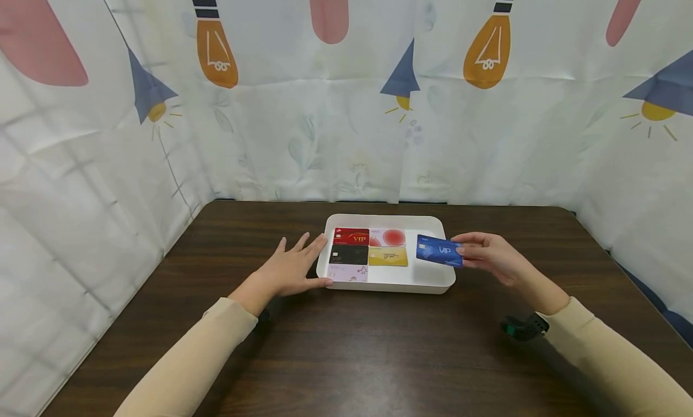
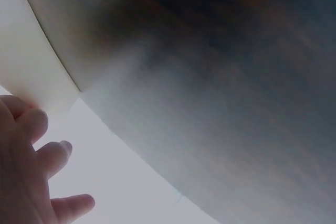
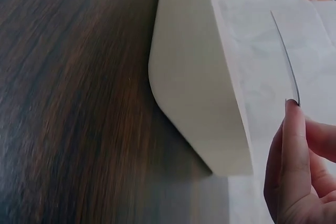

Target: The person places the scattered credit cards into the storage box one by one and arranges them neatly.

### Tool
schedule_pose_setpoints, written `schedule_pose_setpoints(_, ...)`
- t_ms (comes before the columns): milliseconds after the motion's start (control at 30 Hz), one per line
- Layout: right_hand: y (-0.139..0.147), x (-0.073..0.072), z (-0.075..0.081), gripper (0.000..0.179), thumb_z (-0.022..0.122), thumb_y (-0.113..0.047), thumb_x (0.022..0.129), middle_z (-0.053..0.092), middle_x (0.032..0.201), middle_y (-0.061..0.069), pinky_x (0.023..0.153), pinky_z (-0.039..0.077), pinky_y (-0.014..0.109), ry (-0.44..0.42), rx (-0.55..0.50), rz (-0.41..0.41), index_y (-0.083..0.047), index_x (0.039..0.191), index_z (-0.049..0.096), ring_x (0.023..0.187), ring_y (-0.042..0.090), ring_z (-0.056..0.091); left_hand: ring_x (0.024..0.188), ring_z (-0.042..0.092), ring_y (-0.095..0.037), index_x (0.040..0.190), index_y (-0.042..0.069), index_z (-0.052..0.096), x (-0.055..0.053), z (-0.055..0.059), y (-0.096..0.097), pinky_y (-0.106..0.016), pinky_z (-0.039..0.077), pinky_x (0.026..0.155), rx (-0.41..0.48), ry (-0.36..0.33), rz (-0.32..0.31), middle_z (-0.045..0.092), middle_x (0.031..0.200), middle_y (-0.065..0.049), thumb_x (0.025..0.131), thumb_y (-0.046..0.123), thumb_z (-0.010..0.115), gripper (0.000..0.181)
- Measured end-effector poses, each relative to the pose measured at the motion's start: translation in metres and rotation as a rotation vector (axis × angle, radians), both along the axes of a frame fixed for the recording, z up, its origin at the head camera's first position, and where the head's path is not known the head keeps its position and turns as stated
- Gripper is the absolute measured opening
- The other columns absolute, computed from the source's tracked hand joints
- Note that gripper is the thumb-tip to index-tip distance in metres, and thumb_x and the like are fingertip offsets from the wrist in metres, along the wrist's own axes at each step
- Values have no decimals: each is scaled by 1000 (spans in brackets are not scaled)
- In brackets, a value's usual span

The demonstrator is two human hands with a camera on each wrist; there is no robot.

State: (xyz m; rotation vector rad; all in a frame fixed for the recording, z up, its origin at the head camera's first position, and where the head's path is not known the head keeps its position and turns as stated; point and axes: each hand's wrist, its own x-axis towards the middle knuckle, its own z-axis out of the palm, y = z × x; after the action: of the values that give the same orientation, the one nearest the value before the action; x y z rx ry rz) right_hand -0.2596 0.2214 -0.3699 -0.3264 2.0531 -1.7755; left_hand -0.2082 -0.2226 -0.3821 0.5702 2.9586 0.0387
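A shallow white tray point(image 1: 417, 280) lies on the table with several cards in it. In its left column are a red VIP card point(image 1: 351, 236), a black card point(image 1: 348, 254) and a lilac card point(image 1: 346, 273); beside them lie a pink card with red circles point(image 1: 394, 237) and a gold card point(image 1: 388, 257). My right hand point(image 1: 492, 257) pinches a blue VIP card point(image 1: 433, 250) by its right end, over the tray's right side. The right wrist view catches this card point(image 3: 286, 59) edge-on, above the tray wall. My left hand point(image 1: 292, 266), fingers spread, touches the tray's left edge.
The dark wood table point(image 1: 368, 357) extends around the tray. Behind it and at both sides hangs a white printed curtain point(image 1: 335, 146). A dark band point(image 1: 525, 328) is on the right wrist.
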Motion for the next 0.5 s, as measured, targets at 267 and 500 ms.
schedule_pose_setpoints(267,-22,-3,-1,37,62,-5,102,67,106,4,81,59,26,-10,32,44,12,134,55,87,14,66,155,17,-37,165,8,18,-1,-1,0,-72,12,116,5,4,-5,23,168,-10,93,72,54,103)
schedule_pose_setpoints(500,-40,-7,0,40,61,-3,102,62,107,10,77,60,27,0,76,100,13,137,52,88,18,63,155,17,-37,165,8,17,-1,0,0,-72,12,116,13,-5,-2,24,168,-10,93,71,55,103)
